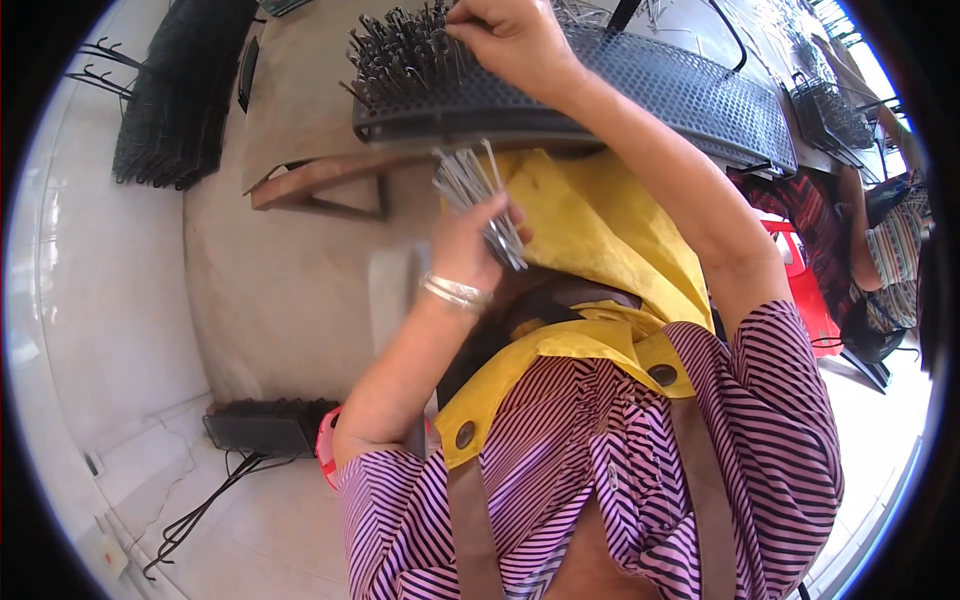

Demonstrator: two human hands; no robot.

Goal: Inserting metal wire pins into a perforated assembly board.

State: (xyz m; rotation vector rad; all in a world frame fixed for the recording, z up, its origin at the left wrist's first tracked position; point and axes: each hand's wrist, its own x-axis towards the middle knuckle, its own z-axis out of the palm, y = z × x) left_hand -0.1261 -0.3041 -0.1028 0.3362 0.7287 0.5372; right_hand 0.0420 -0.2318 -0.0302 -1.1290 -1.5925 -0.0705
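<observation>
My left hand point(468, 235), with pale bracelets at the wrist, is closed round a bundle of thin grey metal rods point(462, 178) in front of my yellow apron point(600, 215). The rods stick out above and below the fist. Farther off, my right hand point(515, 45) reaches over a dark perforated metal tray point(660, 85). Its fingertips are pinched together beside a dense cluster of upright dark metal rods point(400, 60) with looped or hooked tops. Whatever the pinch holds is too small to make out.
The tray rests on a table with a brown edge point(320, 180). Black wire racks point(170, 110) are stacked at far left, with another dark rack point(265, 428) on the floor at lower left. A person in a striped sleeve point(895, 255) is at right, near a red chair point(810, 290).
</observation>
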